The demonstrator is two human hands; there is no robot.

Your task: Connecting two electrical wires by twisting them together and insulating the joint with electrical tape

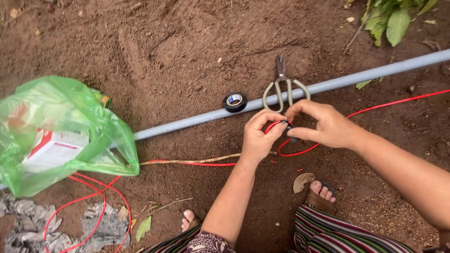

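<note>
red wire (300, 151) joint hidden between pinching hands (293, 127).

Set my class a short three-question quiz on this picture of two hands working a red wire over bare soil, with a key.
1. True or false: the scissors lie across the grey pipe.
2. What sits on the soil just left of the scissors?
3. What do the left hand and right hand pinch between them?

Key
1. True.
2. A roll of black tape.
3. The red wire, with a small dark piece.
</note>
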